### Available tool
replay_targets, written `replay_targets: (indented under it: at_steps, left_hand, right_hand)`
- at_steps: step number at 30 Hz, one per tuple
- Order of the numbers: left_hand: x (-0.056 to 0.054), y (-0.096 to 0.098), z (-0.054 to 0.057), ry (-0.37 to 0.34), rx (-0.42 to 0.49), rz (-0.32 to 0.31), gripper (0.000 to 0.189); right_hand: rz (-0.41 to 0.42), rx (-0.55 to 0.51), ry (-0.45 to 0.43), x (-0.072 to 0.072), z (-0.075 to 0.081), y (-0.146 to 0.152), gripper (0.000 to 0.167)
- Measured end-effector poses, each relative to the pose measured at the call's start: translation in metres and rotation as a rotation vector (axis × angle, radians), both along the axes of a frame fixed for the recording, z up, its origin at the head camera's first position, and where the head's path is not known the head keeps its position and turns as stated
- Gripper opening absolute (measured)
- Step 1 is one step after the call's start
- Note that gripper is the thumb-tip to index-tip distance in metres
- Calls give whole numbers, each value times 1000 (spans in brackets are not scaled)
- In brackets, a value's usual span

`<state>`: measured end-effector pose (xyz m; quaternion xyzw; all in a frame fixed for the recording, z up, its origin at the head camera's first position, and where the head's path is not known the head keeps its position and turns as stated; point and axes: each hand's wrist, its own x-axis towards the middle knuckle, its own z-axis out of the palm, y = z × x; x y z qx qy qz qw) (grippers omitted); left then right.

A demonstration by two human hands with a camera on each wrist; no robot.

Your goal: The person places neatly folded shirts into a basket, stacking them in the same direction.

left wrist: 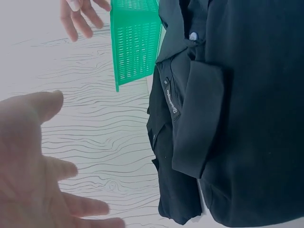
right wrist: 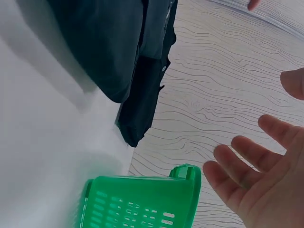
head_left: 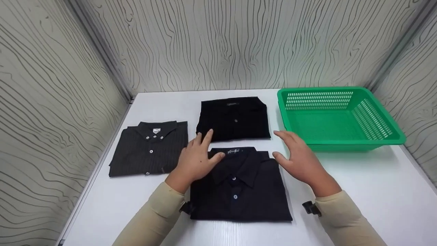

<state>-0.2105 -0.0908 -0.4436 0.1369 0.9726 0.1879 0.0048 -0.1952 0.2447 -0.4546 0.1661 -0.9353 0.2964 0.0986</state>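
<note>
Hovering with fingers extended: left hand, hiding one upper corner of the folded navy shirt, front centre; right hand, likewise extended, beside it. Black shirt, folded, behind; label illegible. Striped shirt, left. Green basket, right; cropped in both wrist views.

White table — pale walls, dark wavy grain — grey corner strips.

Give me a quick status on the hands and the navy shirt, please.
Left hand, right hand: open, empty. Navy button-up shirt: folded flat. Obstructions: none seen; green perforated basket off to the right.
</note>
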Motion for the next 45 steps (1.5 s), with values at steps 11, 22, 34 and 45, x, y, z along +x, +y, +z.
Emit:
replay_targets:
  at_steps: [11,22,34,45]
  left_hand:
    - [6,-8,-13,-111,-50,19,82]
    - [0,-26,-35,-186,-90,118,75]
    - [-4,-36,-55,-266,-55,189,70]
    - [-3,-31,-57,-319,-58,122,54]
  right_hand:
    - [37,74,-236,6,-12,1,64]
    - [50,104,-407,2,-28,0,70]
    - [33,9,-599,-3,-46,3,67]
    - [-21,-43,-703,-2,-53,5,42]
